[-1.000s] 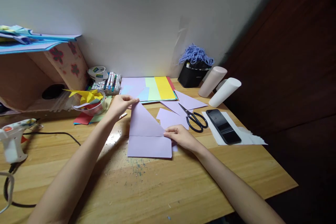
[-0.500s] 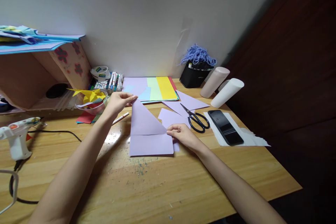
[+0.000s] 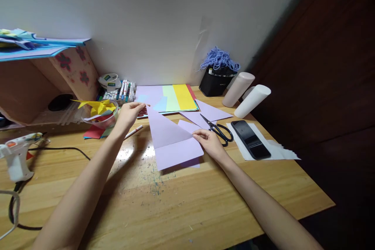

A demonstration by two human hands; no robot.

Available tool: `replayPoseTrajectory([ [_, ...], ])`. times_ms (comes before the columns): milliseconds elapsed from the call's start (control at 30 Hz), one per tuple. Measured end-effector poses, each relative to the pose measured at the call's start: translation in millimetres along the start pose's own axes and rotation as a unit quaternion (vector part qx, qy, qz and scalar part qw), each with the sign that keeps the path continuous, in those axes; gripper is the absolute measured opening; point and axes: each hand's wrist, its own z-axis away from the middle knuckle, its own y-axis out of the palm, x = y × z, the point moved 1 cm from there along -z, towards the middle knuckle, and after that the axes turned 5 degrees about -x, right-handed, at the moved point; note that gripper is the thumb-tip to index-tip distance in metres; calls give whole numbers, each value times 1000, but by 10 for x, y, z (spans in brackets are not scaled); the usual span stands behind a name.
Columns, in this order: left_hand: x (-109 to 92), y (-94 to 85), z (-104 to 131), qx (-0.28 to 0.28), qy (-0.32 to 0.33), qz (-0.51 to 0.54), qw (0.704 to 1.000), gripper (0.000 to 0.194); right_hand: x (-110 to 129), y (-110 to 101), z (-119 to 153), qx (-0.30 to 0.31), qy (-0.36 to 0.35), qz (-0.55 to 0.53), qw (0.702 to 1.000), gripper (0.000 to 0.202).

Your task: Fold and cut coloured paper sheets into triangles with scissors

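A lilac sheet of paper (image 3: 172, 140), folded into a triangle above a rectangular strip, is held up between my two hands and tilted over the table. My left hand (image 3: 131, 115) pinches its top corner. At its right side, where the slanted edge meets the strip, my right hand (image 3: 208, 141) grips it between thumb and fingers. Black-handled scissors (image 3: 220, 133) lie just beyond my right hand, blades pointing away to the left. Other lilac paper pieces (image 3: 215, 110) lie behind and partly under the held sheet.
A phone (image 3: 252, 140) rests on white paper at right, near two upright rolls (image 3: 252, 101). Behind are coloured sheets (image 3: 183, 95) and a black holder (image 3: 215, 84) with blue yarn. At left are a glue gun (image 3: 17, 156), its cord, a tub (image 3: 101, 113) of paper scraps and a marker (image 3: 133, 132).
The folded lilac paper has turned anticlockwise, its right side rising and moving right with my right hand. My left hand has shifted slightly left, still pinching the top corner.
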Motion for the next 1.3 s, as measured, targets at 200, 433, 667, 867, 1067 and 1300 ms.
replayPoseTrajectory([
  [200, -390, 111, 375, 11, 322, -303, 897, 36, 65, -112, -19, 12, -52, 60, 997, 20],
  [433, -408, 352, 620, 286, 291, -369, 835, 32, 269, -138, 51, 69, -109, 84, 988, 20],
  [667, -202, 352, 457, 250, 225, -342, 878, 30, 156, -537, -117, -33, -42, 199, 979, 31],
  [867, -123, 325, 327, 155, 187, -272, 931, 35, 41, -808, -113, -75, 13, 515, 854, 18],
  [1067, -100, 375, 324, 73, 161, -209, 962, 36, 26, -719, -119, -70, 19, 474, 878, 16],
  [1300, -123, 285, 297, -17, 166, -193, 967, 35, 199, -476, -51, -9, 45, 12, 999, 23],
])
